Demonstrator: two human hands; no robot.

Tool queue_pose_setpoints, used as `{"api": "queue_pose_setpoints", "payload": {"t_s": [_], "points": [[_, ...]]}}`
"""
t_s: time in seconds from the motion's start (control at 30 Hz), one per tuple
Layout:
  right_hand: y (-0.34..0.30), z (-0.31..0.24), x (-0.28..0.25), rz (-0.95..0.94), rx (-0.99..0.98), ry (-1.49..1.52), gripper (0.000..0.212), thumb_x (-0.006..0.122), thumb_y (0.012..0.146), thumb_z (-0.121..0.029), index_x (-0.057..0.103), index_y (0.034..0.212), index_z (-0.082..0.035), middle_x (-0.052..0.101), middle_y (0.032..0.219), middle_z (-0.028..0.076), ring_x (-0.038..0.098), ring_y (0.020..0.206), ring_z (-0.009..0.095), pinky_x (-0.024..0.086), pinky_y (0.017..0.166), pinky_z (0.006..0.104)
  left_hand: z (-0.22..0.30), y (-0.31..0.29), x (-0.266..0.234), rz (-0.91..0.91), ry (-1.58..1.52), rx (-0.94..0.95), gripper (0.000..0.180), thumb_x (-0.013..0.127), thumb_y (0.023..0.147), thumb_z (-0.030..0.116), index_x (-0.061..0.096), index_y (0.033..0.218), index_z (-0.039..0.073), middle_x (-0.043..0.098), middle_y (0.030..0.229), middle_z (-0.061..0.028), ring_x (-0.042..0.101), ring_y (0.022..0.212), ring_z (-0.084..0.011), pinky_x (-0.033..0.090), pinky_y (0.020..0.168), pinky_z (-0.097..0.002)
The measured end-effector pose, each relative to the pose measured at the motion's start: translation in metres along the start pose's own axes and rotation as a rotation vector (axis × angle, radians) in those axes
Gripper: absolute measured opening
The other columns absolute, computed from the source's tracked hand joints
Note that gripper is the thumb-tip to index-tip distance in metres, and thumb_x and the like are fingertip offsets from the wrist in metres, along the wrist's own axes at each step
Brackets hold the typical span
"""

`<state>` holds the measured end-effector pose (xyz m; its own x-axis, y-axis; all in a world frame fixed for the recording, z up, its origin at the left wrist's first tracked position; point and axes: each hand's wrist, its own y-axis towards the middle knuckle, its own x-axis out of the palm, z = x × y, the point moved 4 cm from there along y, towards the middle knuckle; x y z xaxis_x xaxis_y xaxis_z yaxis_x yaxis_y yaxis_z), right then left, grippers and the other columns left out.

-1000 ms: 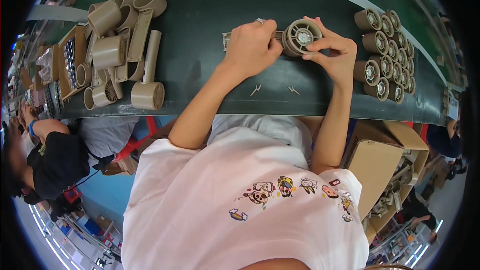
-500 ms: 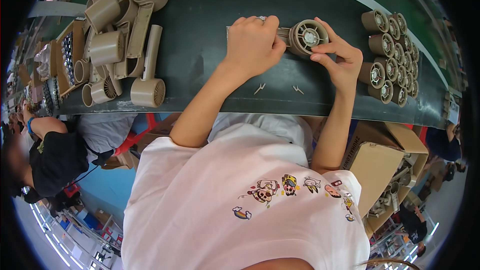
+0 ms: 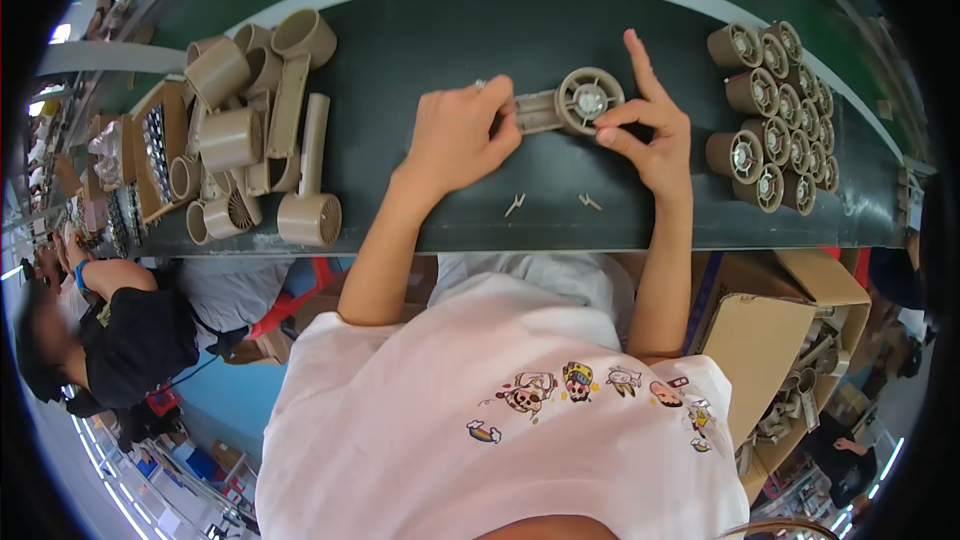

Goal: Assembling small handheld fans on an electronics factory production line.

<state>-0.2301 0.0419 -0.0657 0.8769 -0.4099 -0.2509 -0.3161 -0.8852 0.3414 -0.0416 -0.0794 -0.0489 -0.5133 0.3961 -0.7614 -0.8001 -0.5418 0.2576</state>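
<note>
A beige handheld fan housing (image 3: pixel 541 112) lies across the dark work surface, its round head to the right and its handle to the left. Inside the ringed head there are spokes and a silvery centre. My left hand (image 3: pixel 455 138) is closed around the far end of the handle, which it partly hides. At the head's lower right rim, the thumb and index finger of my right hand (image 3: pixel 655 140) pinch together, while another finger points up. Whether something small is between them, I cannot tell. Two small forked beige pieces, one left (image 3: pixel 515 205) and one right (image 3: pixel 589 202), lie nearer to me.
Piled at left are beige tubular housings with handles (image 3: pixel 230 138), beside a cardboard tray (image 3: pixel 165 120) of small dark parts. Several round fan heads (image 3: pixel 753 92) stand stacked at right. Below the edge sits an open carton (image 3: pixel 760 340) of beige parts. A co-worker (image 3: pixel 125 340) is at far left.
The view has shifted a little. My left hand has slid left towards the handle's end, uncovering more of it. My right hand's grip has loosened from around the head to a fingertip pinch.
</note>
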Motion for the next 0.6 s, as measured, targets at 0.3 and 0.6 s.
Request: {"api": "queue_pose_setpoints", "payload": {"t_s": [0.3, 0.6], "points": [[-0.006, -0.002, -0.018, 0.294, -0.017, 0.103, 0.029, 0.074, 0.07, 0.001, 0.072, 0.099, -0.003, 0.051, 0.137, 0.021, 0.06, 0.115, 0.031, 0.047, 0.097, 0.036, -0.021, 0.061, 0.01, 0.368, 0.251, -0.351, 0.013, 0.059, 0.081, 0.017, 0.055, 0.077, 0.006, 0.063, 0.067, -0.0156, 0.063, 0.067, -0.0386, 0.05, 0.061, -0.0486], [-0.007, -0.008, -0.019, 0.483, 0.094, -0.036, 0.018, 0.072, 0.075, -0.001, 0.072, 0.093, -0.001, 0.068, 0.112, 0.017, 0.068, 0.095, 0.022, 0.053, 0.083, 0.0308, -0.103, 0.199, -0.013, 0.822, 0.355, -0.281, 0.05, 0.07, 0.081, 0.024, 0.051, 0.118, -0.004, 0.043, 0.13, -0.0301, 0.045, 0.116, -0.0456, 0.035, 0.096, -0.0548]]}}
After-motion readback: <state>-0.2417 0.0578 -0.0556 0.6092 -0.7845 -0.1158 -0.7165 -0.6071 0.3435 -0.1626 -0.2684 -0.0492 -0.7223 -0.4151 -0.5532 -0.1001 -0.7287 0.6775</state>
